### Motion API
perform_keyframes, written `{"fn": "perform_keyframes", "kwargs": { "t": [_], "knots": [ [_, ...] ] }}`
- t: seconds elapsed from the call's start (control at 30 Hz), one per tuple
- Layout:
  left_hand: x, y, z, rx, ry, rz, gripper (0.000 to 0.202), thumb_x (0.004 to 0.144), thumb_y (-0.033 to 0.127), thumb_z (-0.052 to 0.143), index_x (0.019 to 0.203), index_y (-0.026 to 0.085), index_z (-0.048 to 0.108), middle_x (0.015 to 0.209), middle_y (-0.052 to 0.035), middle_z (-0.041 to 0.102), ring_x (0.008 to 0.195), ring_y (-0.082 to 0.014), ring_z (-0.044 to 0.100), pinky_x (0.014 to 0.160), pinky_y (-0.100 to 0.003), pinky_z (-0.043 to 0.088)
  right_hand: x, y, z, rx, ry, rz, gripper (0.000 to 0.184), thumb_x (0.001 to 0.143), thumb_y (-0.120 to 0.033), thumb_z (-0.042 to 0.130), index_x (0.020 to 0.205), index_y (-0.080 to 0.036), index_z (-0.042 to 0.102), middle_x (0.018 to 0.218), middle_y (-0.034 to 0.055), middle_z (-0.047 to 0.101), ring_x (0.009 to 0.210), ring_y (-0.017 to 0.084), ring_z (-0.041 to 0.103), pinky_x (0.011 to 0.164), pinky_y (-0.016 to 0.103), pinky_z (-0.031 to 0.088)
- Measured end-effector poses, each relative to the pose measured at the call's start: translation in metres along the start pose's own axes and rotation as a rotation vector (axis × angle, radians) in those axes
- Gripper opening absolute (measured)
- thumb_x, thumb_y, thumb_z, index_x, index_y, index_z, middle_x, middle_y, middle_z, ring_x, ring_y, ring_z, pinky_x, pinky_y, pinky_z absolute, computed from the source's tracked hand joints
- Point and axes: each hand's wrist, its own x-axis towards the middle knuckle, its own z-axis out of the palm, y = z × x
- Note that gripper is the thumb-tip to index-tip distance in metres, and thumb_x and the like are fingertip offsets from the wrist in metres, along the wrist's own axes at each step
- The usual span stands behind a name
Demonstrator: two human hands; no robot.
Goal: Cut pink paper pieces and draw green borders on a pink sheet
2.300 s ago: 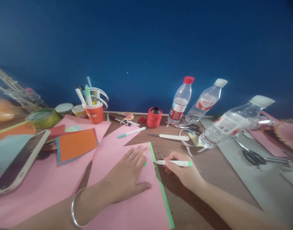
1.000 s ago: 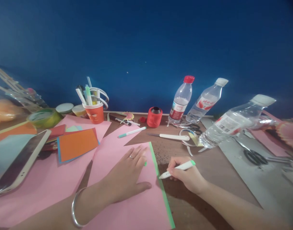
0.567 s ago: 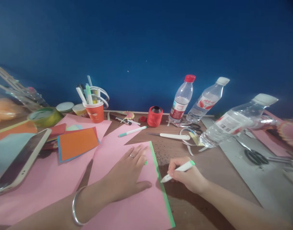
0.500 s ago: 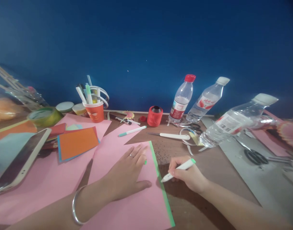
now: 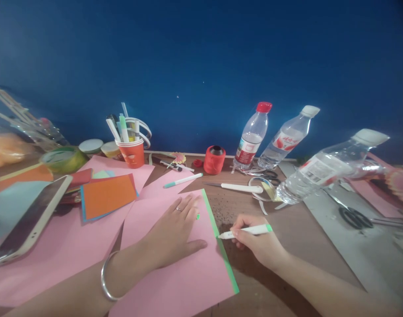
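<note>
My left hand (image 5: 175, 231) lies flat on a pink sheet of paper (image 5: 175, 277), fingers stretched toward the far edge, a ring on one finger. A green strip (image 5: 225, 257) runs down the sheet's right edge. In my right hand (image 5: 256, 242) is a white marker with a green end (image 5: 250, 230), gripped between thumb and fingers. Its tip meets the green strip about midway along. A small green piece (image 5: 198, 216) shows beside the left fingertips; whether it is a marker cap, I cannot tell.
Past the paper lie a teal-tipped marker (image 5: 183, 180) and a white-handled knife (image 5: 241, 188). A red cup of markers (image 5: 132, 154), a red thread spool (image 5: 214, 159) and several water bottles (image 5: 250, 141) stand along the wall. Orange paper (image 5: 109, 196) and a phone (image 5: 30, 220) are left, scissors (image 5: 355, 217) right.
The pink sheet has shifted slightly away from me under my left hand. My right hand's marker has tilted flatter, its tip now higher in view along the green edge.
</note>
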Motion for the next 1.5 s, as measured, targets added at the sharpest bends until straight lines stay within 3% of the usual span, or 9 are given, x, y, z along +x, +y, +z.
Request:
{"fn": "perform_keyframes", "kwargs": {
  "t": [0.13, 0.37, 0.57, 0.73, 0.93, 1.1, 1.27, 1.4, 1.5],
  "knots": [
    [0.0002, 0.0003, -0.0004, 0.008, 0.005, 0.002, 0.065, 0.081, 0.064, 0.045, 0.12, 0.012, 0.052, 0.148, -0.0155, 0.027, 0.139, -0.0277, 0.013, 0.112, -0.043, 0.012, -0.0005, -0.0014, -0.0008, 0.001, -0.059, 0.003, 0.013, 0.064, -0.022, 0.056, 0.053, -0.018, 0.052, 0.048, -0.0013, 0.056, 0.044, 0.011, 0.048, 0.045, 0.022, 0.036],
    [0.0004, 0.0013, -0.0024, 0.053, -0.01, 0.004, 0.066, 0.081, 0.063, 0.045, 0.12, 0.01, 0.052, 0.147, -0.0166, 0.027, 0.139, -0.0276, 0.012, 0.112, -0.041, 0.012, -0.0001, -0.0025, 0.0004, -0.021, 0.006, -0.052, 0.015, 0.068, -0.026, 0.057, 0.056, -0.017, 0.054, 0.05, -0.0006, 0.057, 0.047, 0.012, 0.049, 0.047, 0.023, 0.038],
    [0.0008, 0.0002, -0.0003, 0.04, -0.011, 0.003, 0.071, 0.082, 0.063, 0.043, 0.126, 0.009, 0.047, 0.148, -0.0169, 0.026, 0.139, -0.0275, 0.012, 0.112, -0.041, 0.01, -0.0004, 0.0003, -0.0007, -0.028, -0.066, -0.021, 0.013, 0.064, -0.02, 0.056, 0.052, -0.017, 0.052, 0.048, -0.0012, 0.057, 0.045, 0.011, 0.048, 0.045, 0.022, 0.035],
    [0.0003, -0.0004, 0.0003, 0.045, 0.0, 0.003, 0.069, 0.081, 0.063, 0.044, 0.127, 0.012, 0.047, 0.148, -0.0145, 0.026, 0.139, -0.0259, 0.012, 0.112, -0.04, 0.009, -0.0006, -0.0002, 0.0011, -0.01, -0.004, -0.045, 0.012, 0.066, -0.024, 0.056, 0.056, -0.017, 0.053, 0.052, -0.0006, 0.058, 0.046, 0.011, 0.049, 0.046, 0.022, 0.036],
    [0.0009, 0.0003, -0.0003, 0.05, -0.011, 0.008, 0.072, 0.082, 0.064, 0.043, 0.126, 0.008, 0.047, 0.147, -0.0172, 0.027, 0.139, -0.0282, 0.014, 0.113, -0.04, 0.007, -0.0019, 0.0001, -0.0015, -0.029, -0.11, -0.017, 0.01, 0.061, -0.017, 0.053, 0.051, -0.017, 0.053, 0.047, -0.0015, 0.055, 0.045, 0.01, 0.045, 0.045, 0.021, 0.031],
    [0.0009, 0.0001, 0.0008, 0.062, -0.014, 0.004, 0.073, 0.081, 0.063, 0.043, 0.131, 0.009, 0.043, 0.148, -0.016, 0.024, 0.139, -0.0276, 0.013, 0.112, -0.041, 0.009, -0.0012, 0.0013, -0.0018, -0.019, -0.045, -0.029, 0.011, 0.064, -0.021, 0.053, 0.054, -0.017, 0.053, 0.049, -0.0009, 0.056, 0.046, 0.011, 0.046, 0.046, 0.022, 0.033],
    [0.0017, 0.0004, -0.0003, 0.057, -0.013, 0.002, 0.074, 0.081, 0.064, 0.042, 0.13, 0.009, 0.044, 0.148, -0.0164, 0.026, 0.139, -0.0281, 0.013, 0.113, -0.042, 0.01, -0.0012, 0.0002, -0.0034, -0.035, -0.148, -0.055, 0.008, 0.057, -0.017, 0.052, 0.05, -0.016, 0.054, 0.046, -0.0018, 0.053, 0.045, 0.009, 0.041, 0.044, 0.021, 0.027],
    [0.0021, 0.0015, -0.0017, 0.072, -0.041, -0.006, 0.074, 0.081, 0.064, 0.042, 0.127, 0.007, 0.047, 0.147, -0.0176, 0.026, 0.139, -0.0292, 0.013, 0.113, -0.043, 0.011, -0.001, -0.001, -0.0035, -0.013, -0.105, -0.035, 0.011, 0.06, -0.021, 0.052, 0.05, -0.017, 0.052, 0.048, -0.001, 0.055, 0.046, 0.011, 0.044, 0.046, 0.022, 0.03],
    [0.0022, 0.0018, -0.0012, 0.057, -0.03, -0.004, 0.076, 0.082, 0.065, 0.041, 0.128, 0.006, 0.046, 0.147, -0.0178, 0.027, 0.138, -0.0297, 0.013, 0.112, -0.044, 0.012, -0.0013, -0.0011, -0.004, -0.046, -0.154, -0.051, 0.009, 0.059, -0.019, 0.052, 0.049, -0.016, 0.053, 0.046, -0.0018, 0.052, 0.045, 0.01, 0.04, 0.044, 0.021, 0.026]
  ]
}}
